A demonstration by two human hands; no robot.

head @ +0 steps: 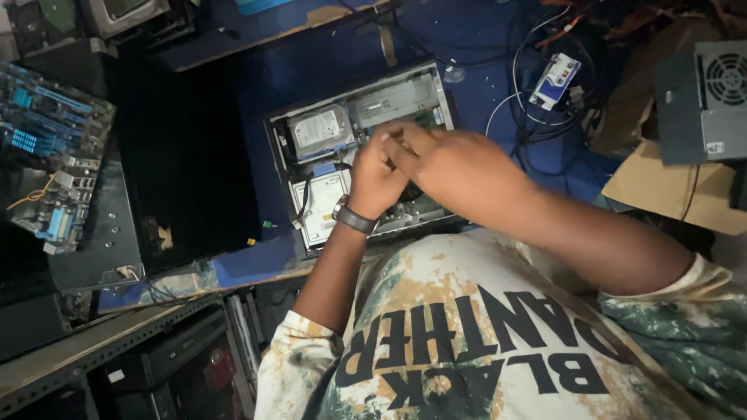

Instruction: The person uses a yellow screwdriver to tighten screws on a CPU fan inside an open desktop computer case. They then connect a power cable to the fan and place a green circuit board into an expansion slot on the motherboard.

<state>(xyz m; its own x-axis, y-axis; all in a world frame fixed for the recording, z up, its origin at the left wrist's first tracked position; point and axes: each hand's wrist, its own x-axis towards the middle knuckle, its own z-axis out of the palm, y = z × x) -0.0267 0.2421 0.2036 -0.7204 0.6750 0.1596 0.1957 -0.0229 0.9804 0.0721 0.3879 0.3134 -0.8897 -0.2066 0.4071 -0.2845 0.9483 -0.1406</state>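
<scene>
far left: blue motherboard (48, 155) on a dark shelf | centre: open desktop computer case (366, 152) on blue table (241, 264), silver hard drive (320, 131) in its upper left | left hand (379, 180), wristwatch (354, 219), fingers curled inside case, grasp unclear | right hand (451, 167) over case, fingers bent, hold unclear | upper right: grey power supply (704, 101)

Both hands (424, 167) blur together over the open grey metal computer case (362, 152), hiding its middle; fingertips cannot be told apart.
</scene>
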